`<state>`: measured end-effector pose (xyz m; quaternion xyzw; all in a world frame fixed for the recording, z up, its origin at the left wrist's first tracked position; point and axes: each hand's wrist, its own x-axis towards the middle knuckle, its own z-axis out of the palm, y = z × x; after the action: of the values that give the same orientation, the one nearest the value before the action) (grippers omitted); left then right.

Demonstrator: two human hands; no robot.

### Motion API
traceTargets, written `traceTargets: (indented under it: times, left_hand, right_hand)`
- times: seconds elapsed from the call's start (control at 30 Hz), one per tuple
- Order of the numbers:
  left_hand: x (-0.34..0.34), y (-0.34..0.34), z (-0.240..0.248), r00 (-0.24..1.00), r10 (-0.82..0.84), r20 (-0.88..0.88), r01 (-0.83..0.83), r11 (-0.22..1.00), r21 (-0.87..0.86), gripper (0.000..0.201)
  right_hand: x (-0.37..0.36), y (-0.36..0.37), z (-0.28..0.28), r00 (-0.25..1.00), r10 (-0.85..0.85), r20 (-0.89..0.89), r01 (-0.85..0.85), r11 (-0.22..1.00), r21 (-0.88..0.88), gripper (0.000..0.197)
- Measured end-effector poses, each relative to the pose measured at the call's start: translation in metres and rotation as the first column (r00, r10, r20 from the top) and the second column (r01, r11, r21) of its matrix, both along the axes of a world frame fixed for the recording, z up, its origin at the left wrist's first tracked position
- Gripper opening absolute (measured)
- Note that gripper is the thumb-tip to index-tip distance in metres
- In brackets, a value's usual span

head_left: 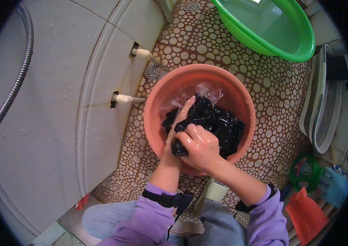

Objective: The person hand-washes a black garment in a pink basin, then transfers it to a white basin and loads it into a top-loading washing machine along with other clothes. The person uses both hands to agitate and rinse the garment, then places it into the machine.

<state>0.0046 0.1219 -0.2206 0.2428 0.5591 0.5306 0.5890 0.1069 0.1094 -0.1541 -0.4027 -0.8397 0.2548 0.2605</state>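
Observation:
An orange-pink tub (244, 98) stands on the floor in front of me, with wet black cloth (228, 131) bunched in it and water splashing at its far side. My left hand (184, 112) reaches into the tub, seen edge-on with its fingers stretched out straight against the cloth; its palm is hidden. Over the left wrist, my right hand (200, 145) is closed like a fist around a gathered fold of the black cloth. Wet skin shines on the right hand's knuckles.
A large green basin (248, 39) with water stands at the far right. Pale basins (326, 102) lean against the right wall, near a red cloth mitt (305, 215) and a light-blue glove (334, 186). Pipe stubs (127, 99) jut from the white panel on the left, where a metal hose (20, 78) hangs.

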Motion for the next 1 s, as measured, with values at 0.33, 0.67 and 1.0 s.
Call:
traceTargets:
  times: [0.33,0.67,1.0]
  left_hand:
    - [-0.013,-0.009,0.027,0.904,-0.109,-0.414,0.047,0.986,-0.157,0.032]
    - [0.012,-0.027,0.109,0.877,-0.260,-0.404,0.397,0.867,0.302,0.075]
    - [-0.068,-0.021,0.030,0.364,-0.618,-0.696,0.657,0.701,-0.278,0.034]
  right_hand:
    - [0.075,0.066,-0.005,0.939,-0.314,0.141,0.343,0.808,-0.480,0.039]
    - [0.079,0.037,0.050,0.951,0.304,-0.048,-0.291,0.837,-0.463,0.054]
    - [0.125,0.063,0.068,0.854,-0.389,-0.346,-0.069,0.574,-0.816,0.041]
